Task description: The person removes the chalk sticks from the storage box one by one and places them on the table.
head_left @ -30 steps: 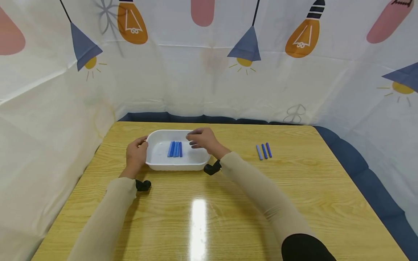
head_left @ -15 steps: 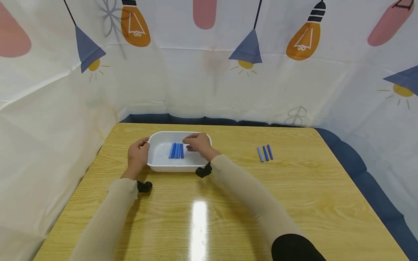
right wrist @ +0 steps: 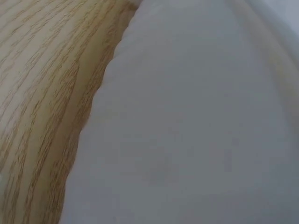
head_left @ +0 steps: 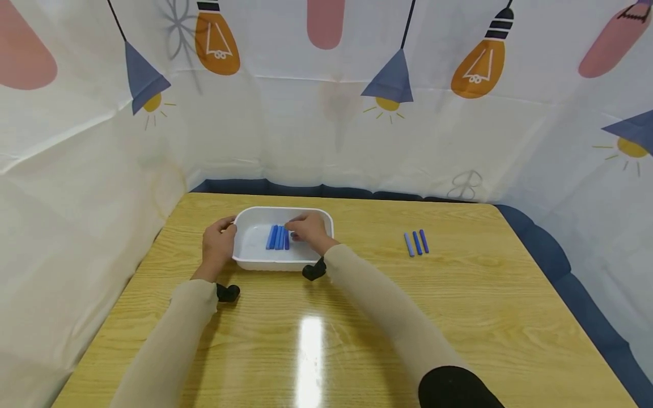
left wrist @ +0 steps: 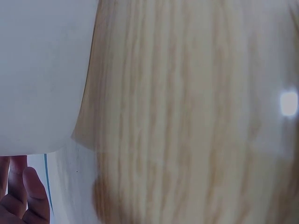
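Observation:
A white plastic tray [head_left: 260, 264] stands on the table, a row of several short blue sticks [head_left: 277, 238] lying side by side in it. They look like crayons or pastels. My left hand [head_left: 218, 243] holds the tray's left end by the rim; in the left wrist view its curled fingers [left wrist: 33, 191] show beside the tray wall [left wrist: 42, 79]. Over the tray's right half is my right hand [head_left: 308, 231], its fingertips at the top of the rightmost stick. Whether they pinch it is too small to tell. Only the tray's side [right wrist: 177, 116] fills the right wrist view.
Three more blue sticks [head_left: 418, 243] lie in a row on the wooden table [head_left: 357, 334], right of the tray. A printed white cloth [head_left: 326, 136] hangs behind and at both sides. Dark blue padding [head_left: 546, 243] runs along the table's far and right edges.
My right hand has moved left and down inside the tray, from apart from the row to its rightmost stick. My left hand stays on the rim. The whole view has shifted slightly.

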A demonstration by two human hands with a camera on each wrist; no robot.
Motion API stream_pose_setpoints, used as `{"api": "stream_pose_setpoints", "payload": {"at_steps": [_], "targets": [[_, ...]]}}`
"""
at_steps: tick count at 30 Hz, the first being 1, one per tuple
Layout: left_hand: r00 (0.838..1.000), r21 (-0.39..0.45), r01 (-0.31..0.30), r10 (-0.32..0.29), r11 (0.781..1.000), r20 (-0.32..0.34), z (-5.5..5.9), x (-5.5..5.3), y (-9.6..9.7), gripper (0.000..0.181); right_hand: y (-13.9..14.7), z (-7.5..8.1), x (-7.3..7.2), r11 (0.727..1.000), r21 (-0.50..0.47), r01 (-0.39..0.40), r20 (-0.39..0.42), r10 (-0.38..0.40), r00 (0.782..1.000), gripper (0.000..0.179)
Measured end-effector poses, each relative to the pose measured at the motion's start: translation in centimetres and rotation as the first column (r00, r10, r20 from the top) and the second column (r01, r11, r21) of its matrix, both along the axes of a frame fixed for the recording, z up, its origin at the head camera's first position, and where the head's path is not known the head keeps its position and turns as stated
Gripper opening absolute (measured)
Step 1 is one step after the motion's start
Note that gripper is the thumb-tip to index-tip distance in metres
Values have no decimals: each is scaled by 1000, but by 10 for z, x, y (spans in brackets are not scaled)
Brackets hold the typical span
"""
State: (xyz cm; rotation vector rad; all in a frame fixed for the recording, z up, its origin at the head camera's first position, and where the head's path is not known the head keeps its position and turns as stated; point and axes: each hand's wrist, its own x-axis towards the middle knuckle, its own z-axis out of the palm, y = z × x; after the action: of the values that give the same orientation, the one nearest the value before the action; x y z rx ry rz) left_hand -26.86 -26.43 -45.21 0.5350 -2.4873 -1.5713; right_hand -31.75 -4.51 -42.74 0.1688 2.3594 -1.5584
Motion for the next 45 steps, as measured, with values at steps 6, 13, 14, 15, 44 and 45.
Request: {"api": "stream_pose_setpoints", "payload": {"at_steps": [6,13,14,15,44,45], "targets": [[1000,6,2,-2,1000,10,0,-1,1,46,-1,-3,-1,1000,11,0,21,0,1000,31],[1000,2,7,-7,1000,5,0,-2,4,45,-2,-5,-3,1000,25,1,19,-1,1000,31],[1000,1,6,-6,1000,5,0,-2,5,45,-2,-5,-4,1000,29,2,17,-2,1000,31],[1000,2,7,-7,1000,5,0,-2,5,45,-3,-5,-4,999,36,4,15,-5,1000,31],[1000,-8,19,-19,1000,-6,-2,-2,-1,46,-16,-16,-6,997,66,-36,22,35,999,40],[1000,-8,19,-19,1000,-5,-2,-2,-1,46,-16,-17,-6,996,74,-43,22,41,999,40]]}}
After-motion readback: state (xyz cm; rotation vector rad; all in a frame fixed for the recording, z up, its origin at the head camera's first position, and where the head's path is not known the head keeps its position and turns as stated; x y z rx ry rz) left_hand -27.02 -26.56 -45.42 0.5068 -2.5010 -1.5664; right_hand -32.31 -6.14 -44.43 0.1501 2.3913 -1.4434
